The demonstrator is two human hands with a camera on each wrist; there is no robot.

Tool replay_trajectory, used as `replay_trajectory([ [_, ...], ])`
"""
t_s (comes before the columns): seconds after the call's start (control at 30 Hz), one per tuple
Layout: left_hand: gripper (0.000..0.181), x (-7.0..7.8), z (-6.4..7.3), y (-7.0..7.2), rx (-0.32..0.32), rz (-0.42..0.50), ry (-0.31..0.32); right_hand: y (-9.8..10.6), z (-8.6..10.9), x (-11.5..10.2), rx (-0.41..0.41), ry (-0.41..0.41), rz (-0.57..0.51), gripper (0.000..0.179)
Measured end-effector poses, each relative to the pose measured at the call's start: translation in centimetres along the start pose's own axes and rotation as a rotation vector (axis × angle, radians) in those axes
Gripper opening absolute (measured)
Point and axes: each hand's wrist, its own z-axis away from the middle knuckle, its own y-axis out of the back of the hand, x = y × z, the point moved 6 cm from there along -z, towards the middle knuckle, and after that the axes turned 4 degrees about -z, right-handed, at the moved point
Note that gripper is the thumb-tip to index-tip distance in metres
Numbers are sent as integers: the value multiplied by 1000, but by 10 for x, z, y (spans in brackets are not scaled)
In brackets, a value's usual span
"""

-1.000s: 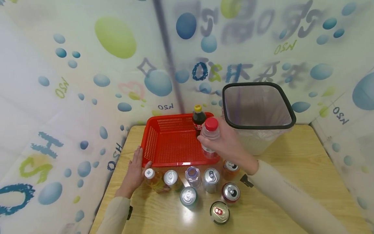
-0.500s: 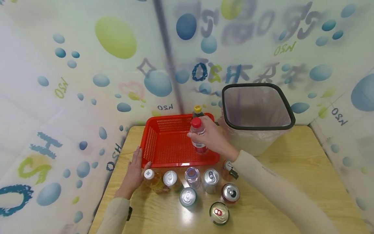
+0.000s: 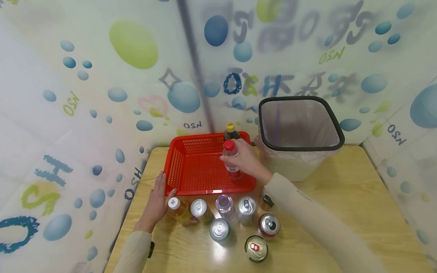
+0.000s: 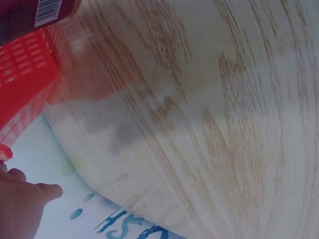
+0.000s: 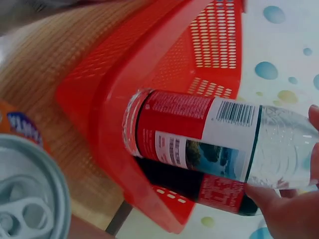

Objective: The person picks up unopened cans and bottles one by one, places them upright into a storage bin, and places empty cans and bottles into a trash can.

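Note:
My right hand (image 3: 247, 161) grips a clear plastic water bottle (image 3: 233, 172) with a red cap and red-and-white label. It holds the bottle upright over the right part of the red basket (image 3: 205, 191). Behind it in the basket stands a cola bottle (image 3: 231, 134) with a yellow cap, partly hidden by hand and bottle. In the right wrist view the water bottle (image 5: 224, 134) overlaps the dark cola bottle (image 5: 222, 194). My left hand (image 3: 156, 199) rests against the basket's front left corner, fingers straight along its side and thumb at the front.
Several drink cans, such as a gold-topped can (image 3: 257, 249) and a green can (image 3: 220, 230), stand in front of the basket. Among them are an amber bottle (image 3: 179, 208) with a white cap and an uncapped clear bottle (image 3: 225, 207). A lined bin (image 3: 293, 163) stands right of the basket.
My right hand has carried the water bottle left and slightly down, from the basket's right edge to over its inside. The left hand has stayed at the basket's corner.

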Motion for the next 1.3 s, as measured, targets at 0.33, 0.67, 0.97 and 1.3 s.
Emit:
replay_trajectory([
  [0.33,80,0,1,-1,-12,-7,9,-9,-6,20,-49,-74,-11,54],
  [0.67,83,-2,-1,-1,-31,-8,22,-10,-9,25,-64,-100,-46,55],
  [0.97,82,0,-1,1,-11,3,8,-1,-11,8,6,-56,-25,65],
  [1.3,83,-2,0,0,-11,16,9,28,12,-22,25,57,-16,62],
])
